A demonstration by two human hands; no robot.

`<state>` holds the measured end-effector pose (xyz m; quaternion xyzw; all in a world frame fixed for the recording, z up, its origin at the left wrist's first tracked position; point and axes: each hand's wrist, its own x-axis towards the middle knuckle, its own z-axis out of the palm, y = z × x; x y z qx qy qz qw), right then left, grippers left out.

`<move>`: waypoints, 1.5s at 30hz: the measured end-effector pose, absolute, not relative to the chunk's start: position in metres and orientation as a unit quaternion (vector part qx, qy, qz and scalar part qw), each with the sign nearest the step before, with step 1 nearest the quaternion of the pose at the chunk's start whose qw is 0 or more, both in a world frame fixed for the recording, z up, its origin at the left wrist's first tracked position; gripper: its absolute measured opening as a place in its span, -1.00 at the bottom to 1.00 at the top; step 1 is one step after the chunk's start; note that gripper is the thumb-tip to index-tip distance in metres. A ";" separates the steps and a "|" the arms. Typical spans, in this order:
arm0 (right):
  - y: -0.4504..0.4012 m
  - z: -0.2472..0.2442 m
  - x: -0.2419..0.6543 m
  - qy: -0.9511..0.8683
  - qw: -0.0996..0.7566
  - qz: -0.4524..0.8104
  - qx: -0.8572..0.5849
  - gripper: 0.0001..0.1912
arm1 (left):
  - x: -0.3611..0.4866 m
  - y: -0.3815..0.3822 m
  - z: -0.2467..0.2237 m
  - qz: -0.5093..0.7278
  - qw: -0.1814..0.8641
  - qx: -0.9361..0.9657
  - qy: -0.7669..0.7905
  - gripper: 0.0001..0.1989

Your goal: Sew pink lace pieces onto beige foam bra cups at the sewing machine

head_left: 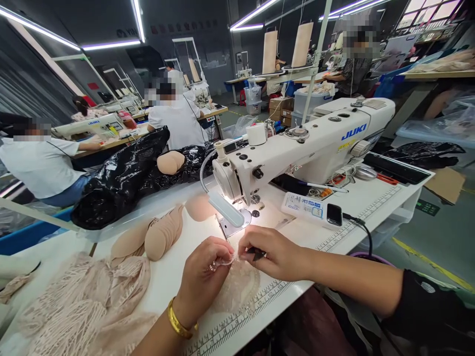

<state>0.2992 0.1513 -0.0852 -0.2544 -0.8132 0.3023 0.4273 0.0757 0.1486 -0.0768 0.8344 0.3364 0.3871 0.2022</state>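
Sheer cloth [240,289] is pinched b/w L hand [208,262] & R hand [276,252] fingertips, dark tool [257,253] held in curled R fingers; prob. being straightened, steady tension req'd.

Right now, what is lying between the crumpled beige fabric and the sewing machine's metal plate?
Between the crumpled beige fabric and metal plate, the head view shows overlapping beige pads and, nearer the plate, another pad.

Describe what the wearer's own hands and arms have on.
Both hands are without gloves. The left hand has a gold-coloured, rounded bangle at the wrist, and no sleeve shows on that forearm. The right hand has a bare wrist; higher up, a black sleeve with a small pale mark begins around the elbow.
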 end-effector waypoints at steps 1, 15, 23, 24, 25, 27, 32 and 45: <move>0.151 -0.083 0.301 -0.799 0.429 0.324 -0.270 -0.93 | 0.075 0.149 -0.077 0.387 0.199 0.834 0.339 -0.79; 0.140 -0.081 0.310 -0.677 0.456 0.511 -0.269 -0.71 | 0.075 0.150 -0.077 0.385 0.213 0.844 0.307 -0.71; 0.147 -0.084 0.338 -0.778 0.383 0.300 -0.398 -0.92 | 0.071 0.151 -0.074 0.421 0.223 0.844 0.248 -0.58; 0.148 -0.084 0.341 -0.783 0.376 0.280 -0.408 -0.94 | 0.070 0.151 -0.075 0.419 0.218 0.847 0.244 -0.58; 0.149 -0.085 0.344 -0.789 0.370 0.263 -0.414 -0.90 | 0.069 0.151 -0.076 0.418 0.211 0.850 0.240 -0.58; 0.150 -0.085 0.348 -0.802 0.358 0.227 -0.420 -0.80 | 0.070 0.150 -0.077 0.414 0.197 0.858 0.231 -0.59; 0.147 -0.084 0.344 -0.828 0.345 0.184 -0.402 -0.74 | 0.073 0.148 -0.076 0.394 0.204 0.872 0.208 -0.62; 0.138 -0.069 0.336 -0.815 0.361 0.287 -0.350 -0.64 | 0.075 0.143 -0.054 0.418 0.431 0.684 0.414 -0.83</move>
